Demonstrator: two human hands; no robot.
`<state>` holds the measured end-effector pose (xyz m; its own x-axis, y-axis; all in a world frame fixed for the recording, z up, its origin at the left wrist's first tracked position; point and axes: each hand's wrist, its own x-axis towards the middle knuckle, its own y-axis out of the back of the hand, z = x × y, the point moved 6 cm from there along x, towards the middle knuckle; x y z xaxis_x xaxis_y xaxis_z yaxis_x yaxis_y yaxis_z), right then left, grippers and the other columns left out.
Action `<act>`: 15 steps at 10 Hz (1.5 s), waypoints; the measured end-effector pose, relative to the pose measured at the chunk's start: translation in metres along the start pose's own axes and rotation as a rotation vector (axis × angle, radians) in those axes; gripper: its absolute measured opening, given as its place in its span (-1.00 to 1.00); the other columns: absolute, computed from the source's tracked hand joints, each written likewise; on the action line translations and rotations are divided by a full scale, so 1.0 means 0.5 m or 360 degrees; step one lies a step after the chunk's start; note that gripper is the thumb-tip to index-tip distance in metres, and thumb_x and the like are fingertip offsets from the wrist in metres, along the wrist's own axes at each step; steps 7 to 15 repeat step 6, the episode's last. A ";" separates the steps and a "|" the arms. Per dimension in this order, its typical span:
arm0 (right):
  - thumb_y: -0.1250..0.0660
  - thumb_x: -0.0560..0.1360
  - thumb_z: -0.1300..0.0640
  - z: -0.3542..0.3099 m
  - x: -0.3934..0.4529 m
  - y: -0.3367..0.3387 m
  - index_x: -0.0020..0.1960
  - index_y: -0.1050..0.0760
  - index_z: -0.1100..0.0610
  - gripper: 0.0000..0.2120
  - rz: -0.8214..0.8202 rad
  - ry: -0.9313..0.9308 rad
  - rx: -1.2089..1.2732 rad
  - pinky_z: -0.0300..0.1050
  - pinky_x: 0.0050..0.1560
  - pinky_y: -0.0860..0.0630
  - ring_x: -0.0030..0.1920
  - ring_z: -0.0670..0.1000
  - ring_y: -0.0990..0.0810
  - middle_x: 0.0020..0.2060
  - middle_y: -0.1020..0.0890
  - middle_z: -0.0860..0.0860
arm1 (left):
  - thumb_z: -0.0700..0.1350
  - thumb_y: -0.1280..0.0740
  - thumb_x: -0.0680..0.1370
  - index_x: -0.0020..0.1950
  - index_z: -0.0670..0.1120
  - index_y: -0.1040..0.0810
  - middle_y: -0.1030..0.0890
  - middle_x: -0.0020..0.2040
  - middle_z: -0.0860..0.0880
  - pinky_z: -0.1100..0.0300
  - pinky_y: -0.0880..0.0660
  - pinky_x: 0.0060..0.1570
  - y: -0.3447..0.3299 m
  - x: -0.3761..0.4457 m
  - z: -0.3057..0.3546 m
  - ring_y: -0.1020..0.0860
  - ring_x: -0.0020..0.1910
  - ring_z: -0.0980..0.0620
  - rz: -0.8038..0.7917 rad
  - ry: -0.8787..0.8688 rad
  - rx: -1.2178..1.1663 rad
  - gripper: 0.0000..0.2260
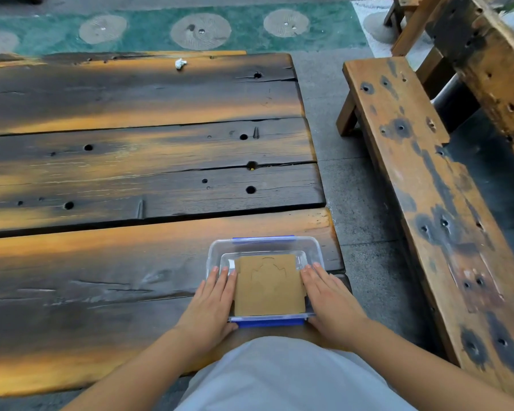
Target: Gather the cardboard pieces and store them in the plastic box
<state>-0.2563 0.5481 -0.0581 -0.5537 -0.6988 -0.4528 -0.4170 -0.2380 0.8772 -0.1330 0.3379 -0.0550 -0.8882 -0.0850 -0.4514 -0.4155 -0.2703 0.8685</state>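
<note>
Box [264, 247] sat lower centre, near the tabletop [131, 262] corner, cardboard [269, 287] inside under the lid. Left hand [212, 301] and right hand [328, 295] lay flat on the lid, fingers spread, gripping nothing. Risk: uneven pressing might leave the blue clips unlatched or slide the box off the edge.

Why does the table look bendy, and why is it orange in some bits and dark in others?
Head view: the wide-angle lens curves the table's planks toward the edges; warm light streaks some wood orange, the rest is dark. The plastic box stays sharp, with little glare.
</note>
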 end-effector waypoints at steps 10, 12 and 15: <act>-0.16 0.33 -0.49 0.023 0.057 0.147 0.61 0.17 0.02 0.07 0.0083 -0.0043 -0.0071 0.11 0.54 -0.03 0.60 0.07 0.12 0.62 0.06 0.01 | 0.47 -0.05 0.37 0.57 0.07 0.29 0.30 0.59 -0.07 -0.34 0.15 0.44 0.177 0.073 -0.047 0.30 0.55 -0.18 0.0240 0.0292 -0.0061 -0.06; -0.16 0.33 -0.49 0.023 0.057 0.147 0.61 0.17 0.02 0.07 0.0083 -0.0043 -0.0071 0.11 0.54 -0.03 0.60 0.07 0.12 0.62 0.06 0.01 | 0.47 -0.05 0.37 0.57 0.07 0.29 0.30 0.59 -0.07 -0.34 0.15 0.44 0.177 0.073 -0.047 0.30 0.55 -0.18 0.0240 0.0292 -0.0061 -0.06; -0.16 0.33 -0.49 0.023 0.057 0.147 0.61 0.17 0.02 0.07 0.0083 -0.0043 -0.0071 0.11 0.54 -0.03 0.60 0.07 0.12 0.62 0.06 0.01 | 0.47 -0.05 0.37 0.57 0.07 0.29 0.30 0.59 -0.07 -0.34 0.15 0.44 0.177 0.073 -0.047 0.30 0.55 -0.18 0.0240 0.0292 -0.0061 -0.06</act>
